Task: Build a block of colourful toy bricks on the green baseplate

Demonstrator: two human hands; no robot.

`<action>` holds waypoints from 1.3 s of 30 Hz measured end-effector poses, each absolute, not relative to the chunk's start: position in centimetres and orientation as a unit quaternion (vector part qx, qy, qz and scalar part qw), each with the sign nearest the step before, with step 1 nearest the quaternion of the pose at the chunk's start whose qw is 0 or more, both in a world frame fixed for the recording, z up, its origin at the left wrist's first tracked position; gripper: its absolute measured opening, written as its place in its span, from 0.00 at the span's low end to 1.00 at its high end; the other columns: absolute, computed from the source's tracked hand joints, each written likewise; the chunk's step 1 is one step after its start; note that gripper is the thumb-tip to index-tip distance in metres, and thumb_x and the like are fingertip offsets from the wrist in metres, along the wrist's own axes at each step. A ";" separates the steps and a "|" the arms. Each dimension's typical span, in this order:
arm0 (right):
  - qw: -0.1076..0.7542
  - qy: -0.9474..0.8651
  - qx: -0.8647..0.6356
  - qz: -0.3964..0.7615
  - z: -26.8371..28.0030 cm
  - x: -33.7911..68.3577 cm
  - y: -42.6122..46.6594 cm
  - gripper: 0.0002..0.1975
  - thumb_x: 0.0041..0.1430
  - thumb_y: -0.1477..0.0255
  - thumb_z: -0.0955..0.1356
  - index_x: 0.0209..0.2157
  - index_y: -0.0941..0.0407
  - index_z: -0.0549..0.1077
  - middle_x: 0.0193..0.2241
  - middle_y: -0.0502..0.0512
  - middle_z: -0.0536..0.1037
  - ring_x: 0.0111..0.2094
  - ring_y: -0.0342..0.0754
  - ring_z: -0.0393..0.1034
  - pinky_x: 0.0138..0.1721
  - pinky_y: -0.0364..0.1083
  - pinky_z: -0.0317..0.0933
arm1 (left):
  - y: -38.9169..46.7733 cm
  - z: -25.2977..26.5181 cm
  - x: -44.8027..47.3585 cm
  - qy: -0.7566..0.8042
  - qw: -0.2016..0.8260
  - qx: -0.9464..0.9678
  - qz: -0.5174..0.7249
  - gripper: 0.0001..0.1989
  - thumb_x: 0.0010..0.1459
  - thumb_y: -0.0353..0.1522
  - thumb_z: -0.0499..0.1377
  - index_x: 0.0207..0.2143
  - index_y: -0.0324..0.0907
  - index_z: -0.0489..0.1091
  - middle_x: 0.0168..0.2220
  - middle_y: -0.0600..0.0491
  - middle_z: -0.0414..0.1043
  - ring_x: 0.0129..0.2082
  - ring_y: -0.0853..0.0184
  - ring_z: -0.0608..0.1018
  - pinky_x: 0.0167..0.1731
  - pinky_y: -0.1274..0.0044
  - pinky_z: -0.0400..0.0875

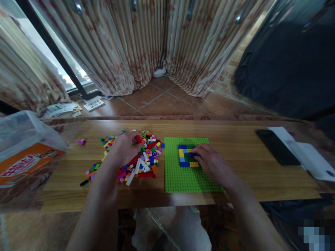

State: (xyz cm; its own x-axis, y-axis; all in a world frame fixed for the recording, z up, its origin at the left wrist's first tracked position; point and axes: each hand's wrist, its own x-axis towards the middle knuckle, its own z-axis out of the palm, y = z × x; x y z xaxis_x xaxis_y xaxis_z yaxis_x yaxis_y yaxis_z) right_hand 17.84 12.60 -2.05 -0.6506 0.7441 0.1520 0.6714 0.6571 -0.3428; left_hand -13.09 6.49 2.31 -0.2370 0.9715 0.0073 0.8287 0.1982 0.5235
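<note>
Pinching a red brick in the left hand, drawing the fingers nearly together around it, over the far part of a heap of loose bricks on the left half of the tabletop. Bending the right hand over the right side of a small brick frame, touching there with partly curled fingers beside a dark blue brick; not being able to tell whether gripping that brick or only resting against it. Seeing the frame, in blue, yellow and light blue, standing on a green baseplate, nearer its far edge than its near one. Having the baseplate lying around the middle of the tabletop, just in from the near edge, close to the heap's right side. Leaving a pink brick lying apart near the far left corner, and a black piece toward the near left corner. Seeing a clear plastic bin with an orange label standing beside the left edge, and a dark flat slab lying near the right edge, against a white object.
</note>
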 end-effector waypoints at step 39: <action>0.131 -0.910 -0.378 0.108 -1.7 17.1 12.0 0.11 0.63 0.76 0.64 0.43 0.55 0.77 0.41 0.59 0.76 0.42 0.53 0.70 0.45 0.53 0.66 | 6.9 0.9 -14.0 0.803 0.101 0.528 0.257 0.16 0.54 0.39 0.60 0.43 0.41 0.75 0.39 0.49 0.79 0.36 0.62 0.78 0.42 0.73 0.73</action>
State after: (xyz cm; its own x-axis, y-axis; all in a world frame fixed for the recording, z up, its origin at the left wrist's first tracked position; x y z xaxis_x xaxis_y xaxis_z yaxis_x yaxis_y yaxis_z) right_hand 17.05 12.05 -1.66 -0.6805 0.7158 0.1567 0.6593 0.6915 -0.2952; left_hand -14.01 6.93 0.89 -0.4224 0.8999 0.1086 0.7957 0.3107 0.5199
